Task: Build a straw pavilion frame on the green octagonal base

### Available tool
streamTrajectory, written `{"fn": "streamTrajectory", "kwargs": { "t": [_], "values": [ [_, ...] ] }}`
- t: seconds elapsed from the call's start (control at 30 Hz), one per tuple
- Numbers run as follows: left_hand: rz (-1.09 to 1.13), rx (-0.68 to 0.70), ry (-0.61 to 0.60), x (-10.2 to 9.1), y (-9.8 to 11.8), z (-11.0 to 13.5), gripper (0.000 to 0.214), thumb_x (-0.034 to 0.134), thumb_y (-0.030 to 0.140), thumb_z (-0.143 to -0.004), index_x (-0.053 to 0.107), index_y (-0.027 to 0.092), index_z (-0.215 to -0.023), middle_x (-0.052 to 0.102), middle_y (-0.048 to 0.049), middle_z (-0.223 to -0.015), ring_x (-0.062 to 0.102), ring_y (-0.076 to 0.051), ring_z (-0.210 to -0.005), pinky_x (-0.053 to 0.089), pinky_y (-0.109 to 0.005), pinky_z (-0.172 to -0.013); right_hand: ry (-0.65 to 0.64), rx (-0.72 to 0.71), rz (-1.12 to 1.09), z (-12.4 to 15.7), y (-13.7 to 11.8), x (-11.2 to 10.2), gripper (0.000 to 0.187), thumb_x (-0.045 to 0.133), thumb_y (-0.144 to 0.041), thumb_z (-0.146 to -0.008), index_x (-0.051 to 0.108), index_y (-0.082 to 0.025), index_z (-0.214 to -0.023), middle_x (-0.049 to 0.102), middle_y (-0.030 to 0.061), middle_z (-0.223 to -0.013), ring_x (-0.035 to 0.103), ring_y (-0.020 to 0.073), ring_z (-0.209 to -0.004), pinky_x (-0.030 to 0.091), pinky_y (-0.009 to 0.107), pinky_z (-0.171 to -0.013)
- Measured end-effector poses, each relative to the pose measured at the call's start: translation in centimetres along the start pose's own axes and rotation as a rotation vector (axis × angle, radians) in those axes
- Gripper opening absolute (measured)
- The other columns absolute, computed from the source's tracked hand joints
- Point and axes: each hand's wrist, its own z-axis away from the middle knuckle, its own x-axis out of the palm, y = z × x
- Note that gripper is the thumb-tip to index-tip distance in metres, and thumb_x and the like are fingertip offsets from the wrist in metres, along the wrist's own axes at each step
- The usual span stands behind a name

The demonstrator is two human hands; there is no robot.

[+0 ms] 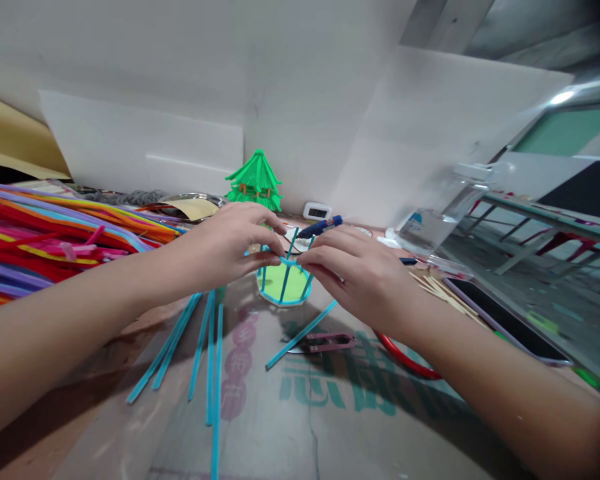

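Blue-edged, one green-based frame (285,284) stands between two hands (233,239) (367,272).

A small white digital clock (317,211) is set near the foot of a pale wall (305,100). To its right, a clear bottle (430,223) with a white lid is seen at a slant. Nearer, on the right, a phone (507,320) is laid face up, its screen dark. At the far left edge, a yellowish sheet (20,137) is shown. Beyond, on the right, a long table (555,223) is placed, with red stools (570,243) partly hidden beneath it.
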Motion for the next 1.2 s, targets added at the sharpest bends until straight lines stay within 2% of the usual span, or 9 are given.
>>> {"fn": "streamTrajectory", "kwargs": {
  "t": [0.73, 1.2],
  "values": [
    [0.002, 0.001, 0.015, 0.24, -0.09, -0.05, 0.013, 0.067, 0.030, -0.092, 0.077, 0.024, -0.096, 0.072, -0.0082, -0.114, 0.067, -0.024, -0.108, 0.049, -0.041, -0.094, -0.065, -0.018, 0.053, 0.14, -0.16, 0.05, 0.021, 0.047, -0.015, -0.102, 0.067, -0.017, -0.102, 0.072, 0.0095, -0.093, 0.062, 0.0209, -0.088, 0.047, 0.035, -0.073],
    [-0.015, 0.008, 0.030, 0.22, -0.13, 0.02, 0.016, 0.064, 0.032, -0.094, 0.077, 0.024, -0.094, 0.072, -0.0085, -0.112, 0.067, -0.023, -0.105, 0.049, -0.040, -0.093, -0.077, -0.071, 0.113, 0.12, -0.16, -0.03, 0.020, 0.049, -0.011, -0.099, 0.069, -0.010, -0.100, 0.070, 0.0114, -0.091, 0.058, 0.0217, -0.086, 0.046, 0.034, -0.073]
  ]
}}
